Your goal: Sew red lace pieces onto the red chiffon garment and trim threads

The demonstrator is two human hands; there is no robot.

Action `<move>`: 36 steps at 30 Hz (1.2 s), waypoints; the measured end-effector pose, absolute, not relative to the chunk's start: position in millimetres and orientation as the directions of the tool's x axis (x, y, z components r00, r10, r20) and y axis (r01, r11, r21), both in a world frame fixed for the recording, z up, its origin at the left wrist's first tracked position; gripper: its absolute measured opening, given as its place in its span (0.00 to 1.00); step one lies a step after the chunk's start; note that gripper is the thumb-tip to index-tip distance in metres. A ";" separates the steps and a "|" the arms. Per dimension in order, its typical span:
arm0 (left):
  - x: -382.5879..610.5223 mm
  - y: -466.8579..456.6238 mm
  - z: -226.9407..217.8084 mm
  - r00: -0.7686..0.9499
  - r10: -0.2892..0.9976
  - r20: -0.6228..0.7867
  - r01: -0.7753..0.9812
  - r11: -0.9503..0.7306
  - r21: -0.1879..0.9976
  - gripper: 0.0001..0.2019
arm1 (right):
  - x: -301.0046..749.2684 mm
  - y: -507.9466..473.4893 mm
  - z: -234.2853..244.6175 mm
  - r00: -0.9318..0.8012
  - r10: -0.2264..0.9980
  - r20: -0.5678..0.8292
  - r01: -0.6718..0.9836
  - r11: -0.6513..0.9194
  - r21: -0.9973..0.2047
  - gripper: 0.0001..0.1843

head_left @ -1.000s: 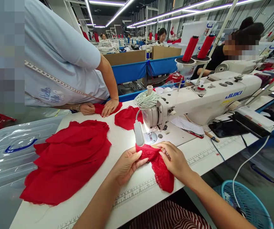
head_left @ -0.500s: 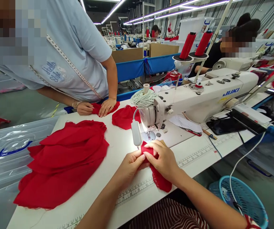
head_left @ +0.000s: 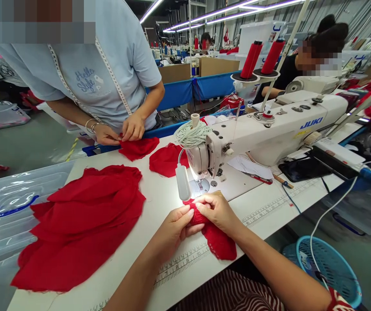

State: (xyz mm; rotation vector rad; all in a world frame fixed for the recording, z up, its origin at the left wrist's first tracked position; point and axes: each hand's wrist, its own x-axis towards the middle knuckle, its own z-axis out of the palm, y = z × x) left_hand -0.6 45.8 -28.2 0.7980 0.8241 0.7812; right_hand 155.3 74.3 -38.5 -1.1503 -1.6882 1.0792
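Observation:
Both my hands pinch a piece of red lace-edged fabric (head_left: 219, 242) just in front of the sewing machine (head_left: 269, 125). My left hand (head_left: 176, 226) grips its left side between thumb and fingers. At the upper edge, my right hand (head_left: 219, 211) is closed on the same piece, whose loose end hangs down toward the table's front edge. The machine's needle area and a small lit lamp (head_left: 183, 181) are right above my fingers. Part of the fabric is hidden by my hands.
A large pile of red fabric (head_left: 85, 229) lies to the left, with a smaller red piece (head_left: 166, 160) beside the machine head. Across the table, a person's hands (head_left: 121, 131) hold another red piece. Scissors (head_left: 258, 178), a phone (head_left: 302, 166) and a blue basket (head_left: 331, 272) are at right.
The fabric in my hands has been turned, and more of its lacy surface shows between my thumbs. The person opposite has straightened and lifted an edge of the red piece.

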 end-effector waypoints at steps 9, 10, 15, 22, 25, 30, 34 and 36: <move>-2.0 46.4 -24.0 0.435 0.830 -0.350 -0.304 0.501 0.811 0.12 | 156.3 74.8 -35.8 -0.224 0.967 0.120 0.272 0.181 -0.945 0.12; -2.5 46.6 -22.7 0.433 0.827 -0.360 -0.302 0.509 0.806 0.13 | 159.2 72.6 -33.8 -0.209 0.971 0.120 0.274 0.176 -0.946 0.12; -4.1 49.3 -16.6 0.251 0.878 -0.406 -0.106 0.442 0.890 0.15 | 185.5 36.8 -25.7 -0.278 0.940 0.199 0.566 0.328 -0.756 0.09; -22.3 42.1 2.4 -0.034 0.970 -0.242 0.657 0.204 0.725 0.11 | 221.1 12.0 -43.3 -0.383 0.912 0.147 0.891 0.407 -0.202 0.09; -34.3 14.1 8.7 -0.073 0.989 -0.128 0.891 0.123 0.438 0.13 | 225.3 26.2 -42.6 -0.341 0.918 0.202 0.875 0.388 -0.290 0.09; -27.3 -28.1 10.9 -0.079 0.995 0.065 0.923 0.048 0.382 0.07 | 208.9 35.5 -19.0 -0.561 0.745 0.360 0.405 0.626 -0.666 0.17; -8.1 -23.7 23.3 0.212 0.977 -0.006 0.725 -0.153 0.672 0.16 | 188.2 27.3 4.5 -0.759 0.525 0.386 0.127 0.701 -0.702 0.17; -3.2 -19.0 30.8 0.249 0.964 -0.094 0.668 -0.101 0.737 0.12 | 181.4 23.1 5.4 -0.730 0.535 0.425 0.063 0.671 -0.739 0.16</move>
